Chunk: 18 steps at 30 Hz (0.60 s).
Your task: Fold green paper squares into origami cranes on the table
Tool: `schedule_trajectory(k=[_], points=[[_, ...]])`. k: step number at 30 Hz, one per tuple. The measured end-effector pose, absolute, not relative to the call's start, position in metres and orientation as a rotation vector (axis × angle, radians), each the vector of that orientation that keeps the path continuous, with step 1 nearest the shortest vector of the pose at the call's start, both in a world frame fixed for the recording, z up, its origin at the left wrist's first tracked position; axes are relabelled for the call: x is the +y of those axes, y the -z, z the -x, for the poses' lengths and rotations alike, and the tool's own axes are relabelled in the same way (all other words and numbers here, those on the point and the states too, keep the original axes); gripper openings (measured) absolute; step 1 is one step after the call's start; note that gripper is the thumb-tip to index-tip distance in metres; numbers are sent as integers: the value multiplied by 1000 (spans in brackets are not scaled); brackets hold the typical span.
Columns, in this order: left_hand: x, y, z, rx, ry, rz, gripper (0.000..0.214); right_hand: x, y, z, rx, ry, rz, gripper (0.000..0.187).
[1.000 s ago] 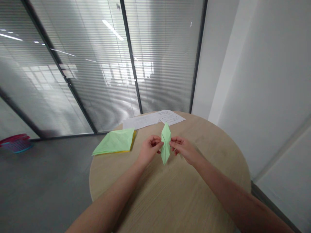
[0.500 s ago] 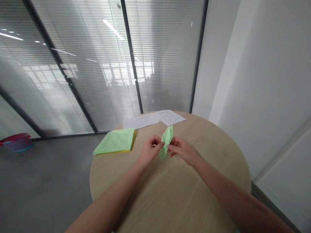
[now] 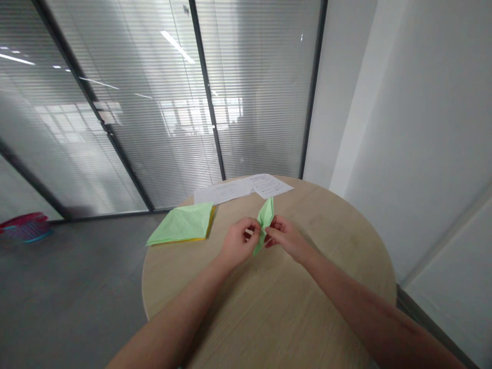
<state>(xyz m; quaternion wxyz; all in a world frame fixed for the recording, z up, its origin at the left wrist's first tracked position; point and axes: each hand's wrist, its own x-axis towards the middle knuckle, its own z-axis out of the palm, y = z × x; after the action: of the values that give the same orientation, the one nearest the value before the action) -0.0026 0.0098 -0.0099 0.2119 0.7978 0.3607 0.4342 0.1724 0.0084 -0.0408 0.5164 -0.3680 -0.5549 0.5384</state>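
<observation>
Fingertips (image 3: 251, 226) of both my hands are pinching shut on the folded green paper piece (image 3: 266, 218), seen from the head view just above the round wooden table (image 3: 277, 312). Left hand (image 3: 238, 242) and right hand (image 3: 286, 238) are flanking it, equally near. Its long axis is tilting up, away and rightward, with the lower tip poking down between my hands. Green-and-yellow paper stack (image 3: 182, 224) is lying well apart to the left.

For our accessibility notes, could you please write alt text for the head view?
The left hand and right hand pinch a narrow folded green paper over a round wooden table. Flat green and yellow sheets lie to the left; white printed pages sit at the far edge.
</observation>
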Motion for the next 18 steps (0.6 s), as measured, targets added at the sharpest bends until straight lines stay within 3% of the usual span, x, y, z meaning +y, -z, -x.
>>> schedule_trajectory(k=[18], points=[[18,17,5,1031,-1151,-2255,12,10,43,-175,-1363,-1274,871,39]])
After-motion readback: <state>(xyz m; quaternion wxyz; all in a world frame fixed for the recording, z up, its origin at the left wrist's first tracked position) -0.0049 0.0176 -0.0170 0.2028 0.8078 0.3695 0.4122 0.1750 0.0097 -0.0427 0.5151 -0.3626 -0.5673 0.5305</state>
